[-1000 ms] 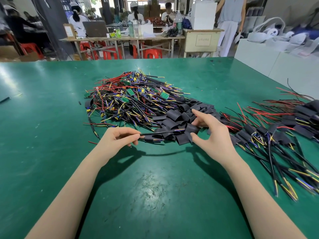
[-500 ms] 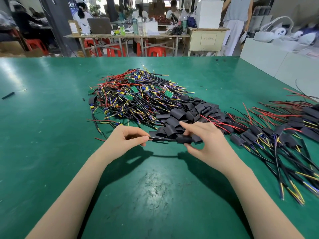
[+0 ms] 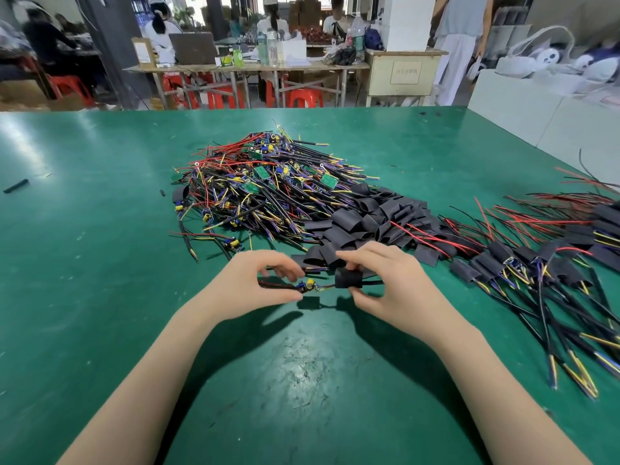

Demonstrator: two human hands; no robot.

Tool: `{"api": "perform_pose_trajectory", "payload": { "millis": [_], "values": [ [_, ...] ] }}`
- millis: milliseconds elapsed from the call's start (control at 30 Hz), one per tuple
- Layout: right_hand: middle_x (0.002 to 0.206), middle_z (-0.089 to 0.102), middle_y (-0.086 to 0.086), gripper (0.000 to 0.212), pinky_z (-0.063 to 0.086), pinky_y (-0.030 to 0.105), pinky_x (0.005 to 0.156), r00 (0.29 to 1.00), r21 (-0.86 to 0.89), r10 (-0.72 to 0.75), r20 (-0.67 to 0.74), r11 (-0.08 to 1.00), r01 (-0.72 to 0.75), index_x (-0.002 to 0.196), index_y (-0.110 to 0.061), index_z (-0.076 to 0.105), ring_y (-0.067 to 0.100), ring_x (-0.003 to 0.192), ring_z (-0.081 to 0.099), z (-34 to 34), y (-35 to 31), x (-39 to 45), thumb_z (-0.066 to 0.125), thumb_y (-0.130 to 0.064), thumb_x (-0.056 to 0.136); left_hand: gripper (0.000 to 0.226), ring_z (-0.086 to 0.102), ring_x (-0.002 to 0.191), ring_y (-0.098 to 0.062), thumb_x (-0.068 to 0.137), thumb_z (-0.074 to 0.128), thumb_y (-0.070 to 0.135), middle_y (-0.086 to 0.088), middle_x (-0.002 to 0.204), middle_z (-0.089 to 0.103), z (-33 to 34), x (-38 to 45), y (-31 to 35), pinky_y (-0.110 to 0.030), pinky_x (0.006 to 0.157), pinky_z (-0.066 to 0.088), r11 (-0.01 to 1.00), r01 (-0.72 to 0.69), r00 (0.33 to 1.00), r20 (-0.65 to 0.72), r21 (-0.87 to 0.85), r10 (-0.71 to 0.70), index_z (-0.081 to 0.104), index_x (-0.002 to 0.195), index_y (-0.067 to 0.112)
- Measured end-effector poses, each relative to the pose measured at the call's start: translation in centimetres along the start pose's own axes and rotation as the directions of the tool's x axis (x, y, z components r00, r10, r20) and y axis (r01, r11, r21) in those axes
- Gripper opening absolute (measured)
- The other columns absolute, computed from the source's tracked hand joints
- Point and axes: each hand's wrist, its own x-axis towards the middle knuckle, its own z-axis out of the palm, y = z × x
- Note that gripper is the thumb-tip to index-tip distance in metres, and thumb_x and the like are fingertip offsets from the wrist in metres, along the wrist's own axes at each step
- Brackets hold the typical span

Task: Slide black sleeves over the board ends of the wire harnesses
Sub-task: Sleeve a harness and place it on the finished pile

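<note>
The only writing in view was a label on a beige cabinet point(image 3: 405, 72) beyond the mat point(image 3: 100, 297), too small to read. The mat was glossy green, scuffed near the person. Just above the mat's near middle, the left hand point(image 3: 250, 286) pinched a harness point(image 3: 285, 286) between thumb and fingers, its small board point(image 3: 308, 285) with a yellow part showing past the fingertips. The right hand point(image 3: 392, 290) pinched a sleeve point(image 3: 348, 278), a short matte black tube, threaded on the thin wires just right of the board. Behind the hands on the mat lay a tangled pile point(image 3: 265, 189) of red, yellow and black wires with green boards, and flattened black sleeves point(image 3: 369, 219). Sleeved harnesses point(image 3: 536, 263) lay on the mat's right side.
</note>
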Motion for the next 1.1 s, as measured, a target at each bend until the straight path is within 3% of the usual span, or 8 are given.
{"api": "perform_pose_trajectory", "payload": {
  "millis": [133, 267, 533, 700, 900, 1100],
  "values": [
    [0.102, 0.061, -0.008, 0.048, 0.049, 0.038, 0.088, 1.000, 0.027, 0.017, 0.022, 0.999, -0.018, 0.123, -0.020, 0.063, 0.018, 0.092, 0.058, 0.1, -0.1, -0.1, 0.072, -0.012, 0.076, 0.019, 0.062, 0.076, 0.000, 0.073, 0.086, 0.023, 0.011, 0.084, 0.071, 0.8, 0.1, -0.1, -0.007, 0.068, 0.040, 0.999, 0.034, 0.999, -0.001, -0.001, -0.034, 0.076, 0.088, 0.025],
    [0.098, 0.062, -0.006, 0.047, 0.048, 0.038, 0.090, 0.999, 0.107, 0.030, 0.035, 0.994, -0.033, 0.122, -0.018, 0.064, 0.015, 0.092, 0.059, 0.2, -0.3, 0.0, 0.074, -0.012, 0.076, 0.014, 0.066, 0.068, -0.006, 0.074, 0.085, 0.016, 0.006, 0.076, 0.074, 1.2, 0.3, 0.2, -0.014, 0.069, 0.049, 0.993, 0.016, 1.000, 0.012, -0.116, -0.015, 0.075, 0.083, 0.021],
    [0.096, 0.064, -0.006, 0.046, 0.049, 0.031, 0.089, 0.998, 0.159, 0.062, 0.019, 0.985, -0.065, 0.119, -0.017, 0.066, 0.005, 0.089, 0.059, 0.5, -0.7, 0.1, 0.075, -0.011, 0.075, 0.018, 0.071, 0.081, -0.017, 0.074, 0.084, 0.032, 0.002, 0.085, 0.075, 0.9, 0.2, 0.1, -0.028, 0.080, 0.055, 0.966, 0.061, 0.997, 0.063, -0.250, -0.046, 0.075, 0.089, 0.027],
    [0.094, 0.065, -0.007, 0.045, 0.048, 0.028, 0.088, 0.997, 0.218, 0.072, 0.039, 0.973, -0.079, 0.117, -0.018, 0.067, 0.003, 0.089, 0.060, 0.4, -0.9, 0.0, 0.075, -0.009, 0.074, 0.014, 0.069, 0.082, -0.011, 0.078, 0.081, 0.026, 0.004, 0.087, 0.075, 0.8, 0.3, 0.1, -0.021, 0.080, 0.053, 0.968, 0.035, 0.998, 0.050, -0.249, -0.023, 0.077, 0.091, 0.024],
    [0.096, 0.066, -0.007, 0.047, 0.049, 0.030, 0.085, 0.995, 0.272, 0.096, 0.011, 0.958, -0.095, 0.117, -0.018, 0.067, 0.003, 0.092, 0.061, 0.3, -1.0, 0.1, 0.077, -0.008, 0.072, 0.021, 0.071, 0.091, -0.015, 0.078, 0.081, 0.011, 0.002, 0.096, 0.075, 0.7, 0.3, 0.2, -0.024, 0.088, 0.054, 0.947, 0.002, 1.000, 0.011, -0.320, 0.002, 0.076, 0.097, 0.018],
    [0.099, 0.066, -0.006, 0.046, 0.049, 0.029, 0.083, 0.997, 0.257, 0.069, -0.036, 0.965, -0.057, 0.117, -0.018, 0.067, 0.000, 0.095, 0.060, 0.4, -1.2, 0.1, 0.076, -0.006, 0.073, 0.017, 0.070, 0.082, -0.007, 0.076, 0.079, 0.011, 0.003, 0.089, 0.076, 1.1, 0.4, 0.5, -0.014, 0.078, 0.050, 0.909, 0.028, 0.999, -0.027, -0.415, -0.043, 0.076, 0.092, 0.016]
  ]
}}
